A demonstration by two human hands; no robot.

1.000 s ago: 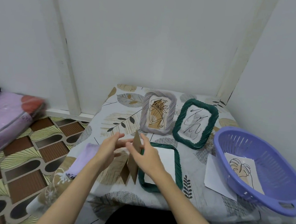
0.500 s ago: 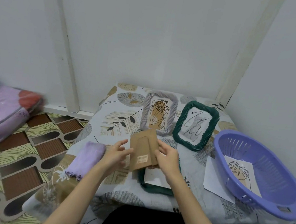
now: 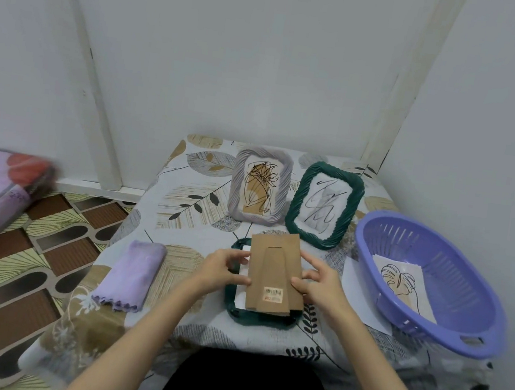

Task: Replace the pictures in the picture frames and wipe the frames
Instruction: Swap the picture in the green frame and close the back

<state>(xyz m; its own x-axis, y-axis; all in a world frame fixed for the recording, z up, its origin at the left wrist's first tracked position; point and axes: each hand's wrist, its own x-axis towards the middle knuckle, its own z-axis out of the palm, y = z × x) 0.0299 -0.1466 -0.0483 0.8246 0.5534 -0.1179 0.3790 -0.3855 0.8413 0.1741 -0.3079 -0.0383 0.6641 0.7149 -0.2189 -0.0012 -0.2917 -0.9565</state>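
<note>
Cardboard backing board (image 3: 275, 275), stand flap and barcode sticker up, pinched at its side edges by left hand (image 3: 223, 270) and right hand (image 3: 319, 285) over the face-down green frame (image 3: 261, 319) at centre; refitting step, judged; next needs squaring into the recess; frames: three, two upright at 12 o'clock; one purple cloth (image 3: 129, 274) at 9; one basket (image 3: 428, 282) at 3.

The brown backing board (image 3: 275, 274), a second ago edge-up left of the flat green frame (image 3: 261, 319), now faces up over that frame; the left hand (image 3: 221, 270) and right hand (image 3: 319, 285) have shifted to pinch its side edges
</note>
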